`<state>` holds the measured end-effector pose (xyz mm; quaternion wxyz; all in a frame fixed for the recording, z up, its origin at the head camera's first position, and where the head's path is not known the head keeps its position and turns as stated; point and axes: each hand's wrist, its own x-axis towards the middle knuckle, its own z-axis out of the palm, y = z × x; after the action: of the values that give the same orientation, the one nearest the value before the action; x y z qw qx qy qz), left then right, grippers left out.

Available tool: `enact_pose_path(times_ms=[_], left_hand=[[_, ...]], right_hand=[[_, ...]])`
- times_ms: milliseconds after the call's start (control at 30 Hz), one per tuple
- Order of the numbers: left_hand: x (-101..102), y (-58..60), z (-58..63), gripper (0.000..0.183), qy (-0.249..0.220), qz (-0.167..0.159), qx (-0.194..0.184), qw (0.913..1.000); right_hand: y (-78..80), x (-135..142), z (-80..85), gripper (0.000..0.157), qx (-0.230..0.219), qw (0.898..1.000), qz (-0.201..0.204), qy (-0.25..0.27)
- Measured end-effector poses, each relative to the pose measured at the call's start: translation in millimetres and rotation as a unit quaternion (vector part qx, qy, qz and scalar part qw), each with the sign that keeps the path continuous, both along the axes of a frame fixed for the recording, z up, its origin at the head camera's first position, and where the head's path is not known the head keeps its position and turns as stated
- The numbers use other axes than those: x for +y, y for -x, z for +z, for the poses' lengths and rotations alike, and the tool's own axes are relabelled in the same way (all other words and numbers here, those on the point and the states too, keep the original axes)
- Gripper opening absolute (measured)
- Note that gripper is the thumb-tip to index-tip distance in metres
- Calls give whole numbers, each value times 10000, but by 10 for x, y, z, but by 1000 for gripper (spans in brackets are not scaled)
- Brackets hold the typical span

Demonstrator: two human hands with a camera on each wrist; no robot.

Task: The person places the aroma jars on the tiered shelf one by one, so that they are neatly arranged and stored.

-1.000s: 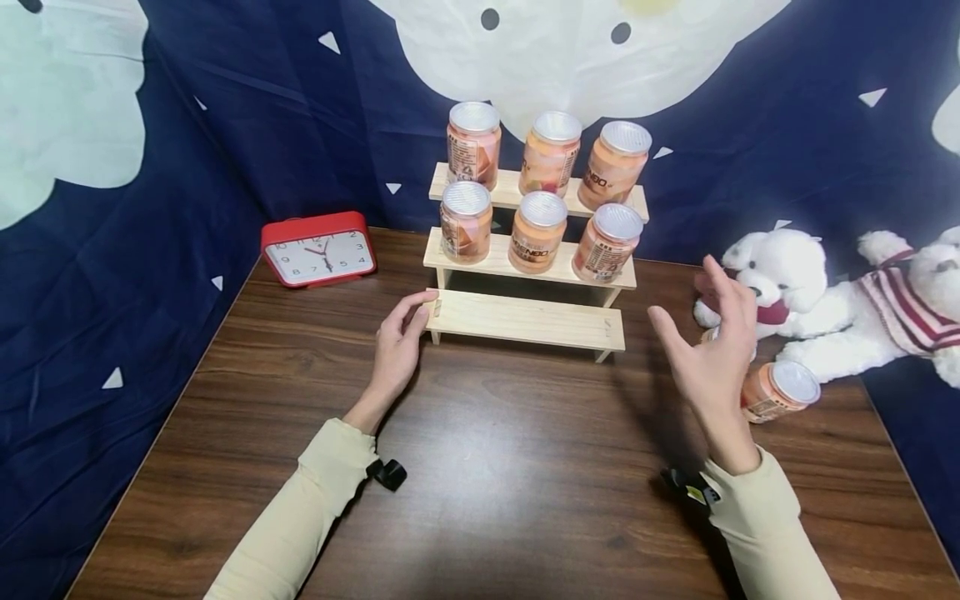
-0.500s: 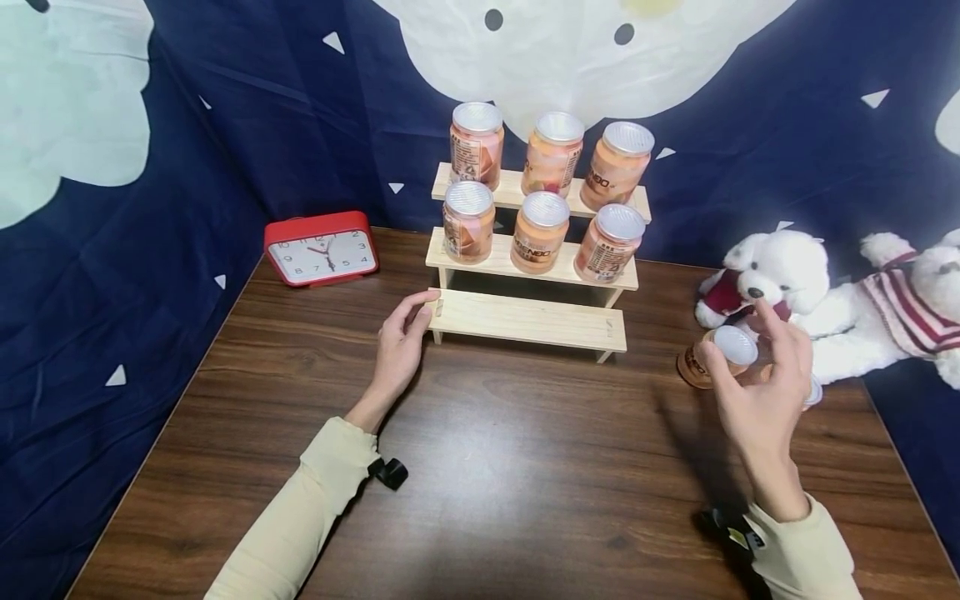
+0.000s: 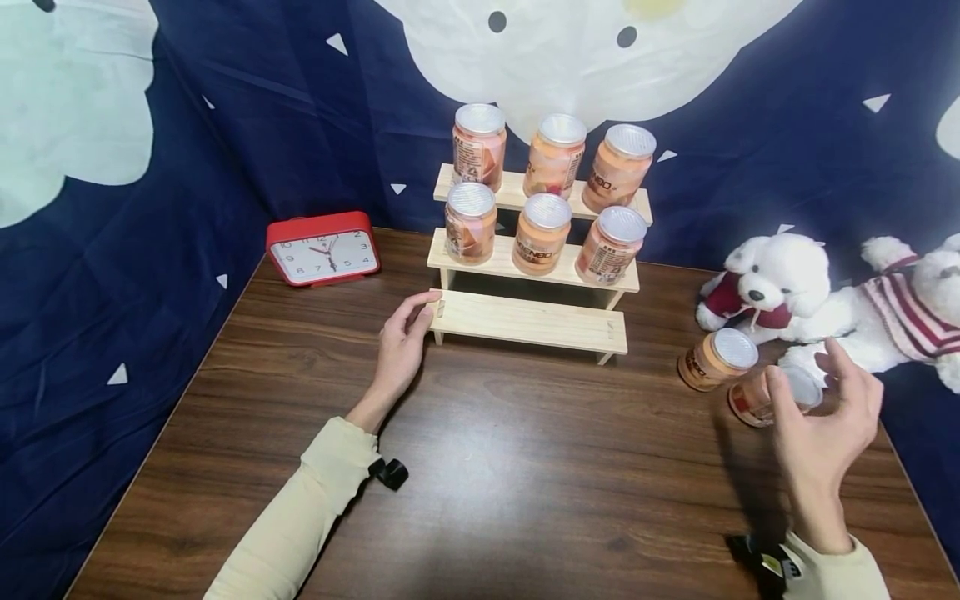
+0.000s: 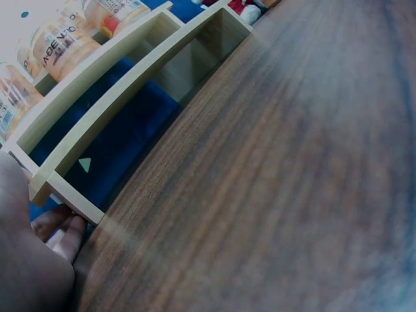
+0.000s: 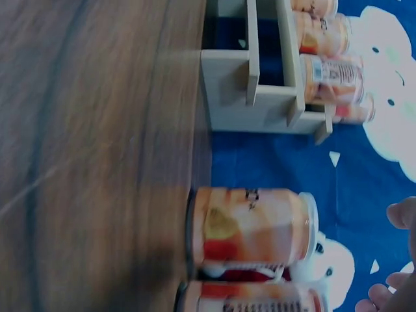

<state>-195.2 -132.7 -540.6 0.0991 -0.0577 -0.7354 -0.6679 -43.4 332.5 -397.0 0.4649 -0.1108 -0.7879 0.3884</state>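
Note:
My left hand (image 3: 399, 350) holds the left end of a three-step wooden display rack (image 3: 525, 318) at its lowest step. In the left wrist view, its fingers (image 4: 68, 235) bend beside the rack's end leg. Several peach-coloured cans with silver lids, among them a front-row can (image 3: 542, 237), stand on the upper two steps. At the right, two like cans are on the table: one can (image 3: 699, 364) and, closer to me, another can (image 3: 752, 398). My right hand (image 3: 828, 429) hovers by the nearer can, thumb and fingers spread apart, partly hiding it. The right wrist view shows a gap between fingers and cans.
A red alarm clock (image 3: 324, 250) stands on the left of the wooden table (image 3: 480, 483). White plush dogs, one plush dog (image 3: 783, 271) in dark red and another plush dog (image 3: 907, 308) in stripes, lie behind the loose cans. A dark blue patterned cloth (image 3: 300, 100) hangs behind.
My right hand has moved right and toward me, from beside the rack to the nearer loose can, uncovering the other can. The left hand has stayed on the rack.

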Motion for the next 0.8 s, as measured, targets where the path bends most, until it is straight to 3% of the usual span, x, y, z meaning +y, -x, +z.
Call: enact_pose_path(times_ms=[100,333,500,800], left_hand=[[3,3,-5,26,-6,8,-4,10000],[43,-46,86,26,-128,92,-82,9998],[71,-112,194,27,-82,125,47,9999],[76,-113,200,27,82,190,6,9998]], right_hand=[[-32,51,-8,58,-75,9998,-161,46],[-25,421,-305,63,-532,9971,-501,199],[-70,484,-392,68,-1168,9897,-483,677],[-51,568,-486,74,-1817,9757,-336,1176]])
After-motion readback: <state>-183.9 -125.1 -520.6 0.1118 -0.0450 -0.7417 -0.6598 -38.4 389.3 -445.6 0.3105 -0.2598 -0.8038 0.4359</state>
